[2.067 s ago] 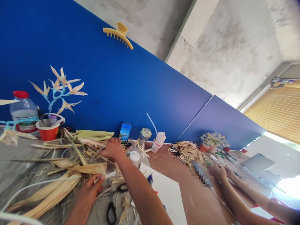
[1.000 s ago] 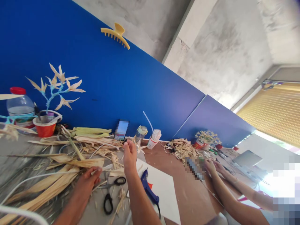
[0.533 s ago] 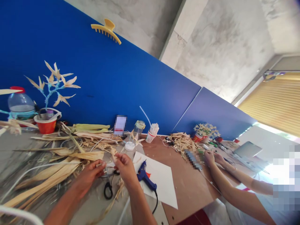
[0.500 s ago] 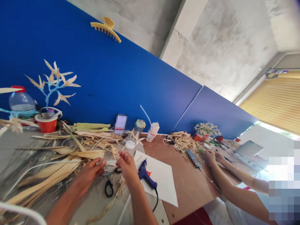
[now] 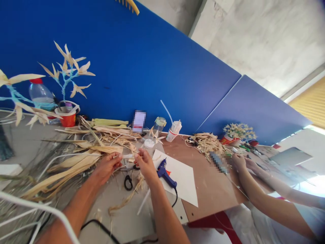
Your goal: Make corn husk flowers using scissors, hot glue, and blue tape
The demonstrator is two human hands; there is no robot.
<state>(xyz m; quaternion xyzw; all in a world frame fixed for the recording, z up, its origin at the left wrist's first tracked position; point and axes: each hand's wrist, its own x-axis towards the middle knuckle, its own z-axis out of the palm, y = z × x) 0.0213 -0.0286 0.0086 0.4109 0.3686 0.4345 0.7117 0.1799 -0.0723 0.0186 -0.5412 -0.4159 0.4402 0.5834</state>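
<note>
A thin white strip (image 5: 128,156) spans the gap between my hands, its exact kind too small to make out. My left hand (image 5: 109,165) pinches its left end with thumb and fingers. At the other end, my right hand (image 5: 146,164) is closed on it with the fingertips. Below them, black-handled scissors (image 5: 128,183) lie on the table, their blades partly hidden. Dried corn husks (image 5: 73,169) are spread beside my left hand. A blue hot glue gun (image 5: 166,173) rests on a white paper sheet (image 5: 186,183) to the right of my right hand.
Husk flowers on blue stems stand in a red cup (image 5: 68,118) at the left. Farther back are a phone (image 5: 138,121), a clear jar (image 5: 159,125) and a white-and-red cup (image 5: 173,133). A co-worker's hands (image 5: 242,164) are at the right, near a husk pile (image 5: 207,145).
The camera view has shifted, so the table items appear higher and farther right. Both hands stay close together, with the white strip now stretched more plainly between them.
</note>
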